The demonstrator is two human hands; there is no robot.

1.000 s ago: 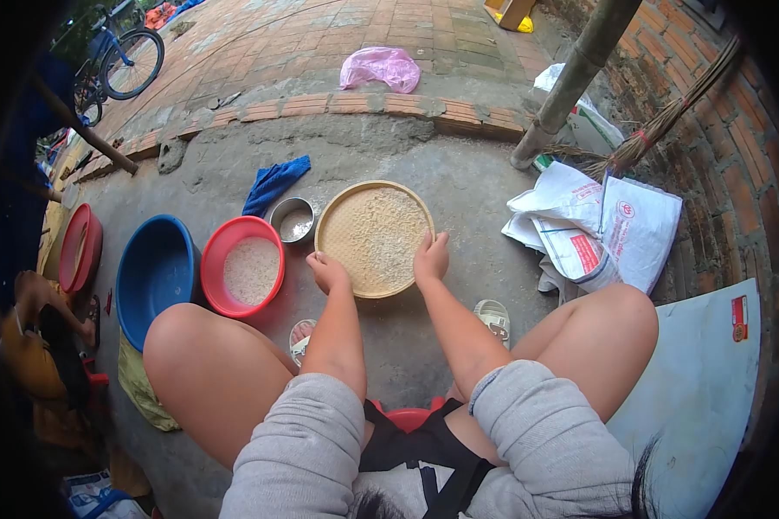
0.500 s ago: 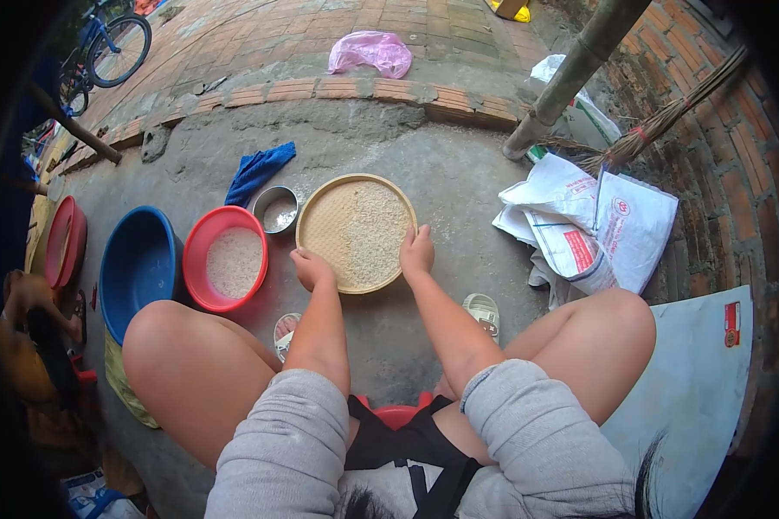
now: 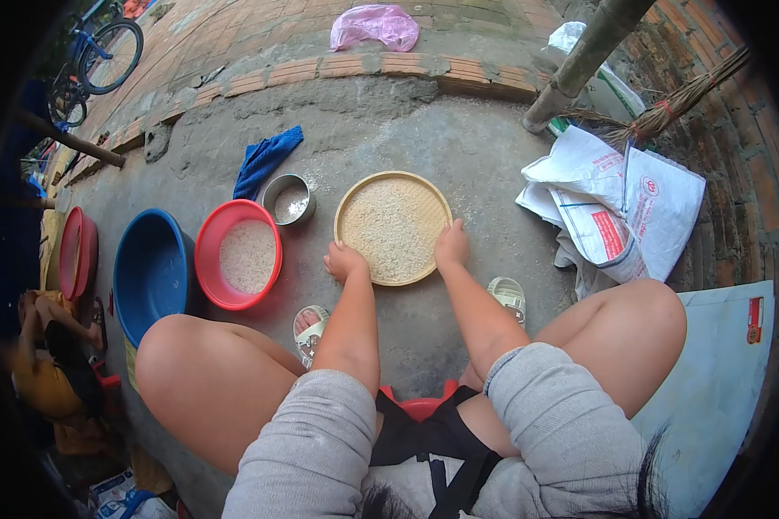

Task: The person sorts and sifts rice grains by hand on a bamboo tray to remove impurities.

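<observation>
A round woven winnowing tray (image 3: 350, 208) with a pale rim is held out in front of my knees, above the concrete floor. Whitish rice grains (image 3: 394, 227) lie spread over most of its bottom. My left hand (image 3: 346, 261) grips the rim at the lower left, fingers closed round it. On the opposite side my right hand (image 3: 451, 245) holds the rim at the right. Left of the tray stand a small metal pot (image 3: 288, 201) with a little grain inside and a red basin (image 3: 204, 259) part-filled with rice.
Further left are a blue tub (image 3: 151, 281), another red basin (image 3: 79, 251) and a seated person (image 3: 52, 355). A blue cloth (image 3: 266, 162) lies behind the pot. White sacks (image 3: 614, 203), a bamboo pole (image 3: 584, 69) and a broom (image 3: 666, 112) are at the right.
The tray has shifted right in view with both hands on it. The grains, bunched toward its right side before, now spread across its middle. The whole view has also shifted slightly.
</observation>
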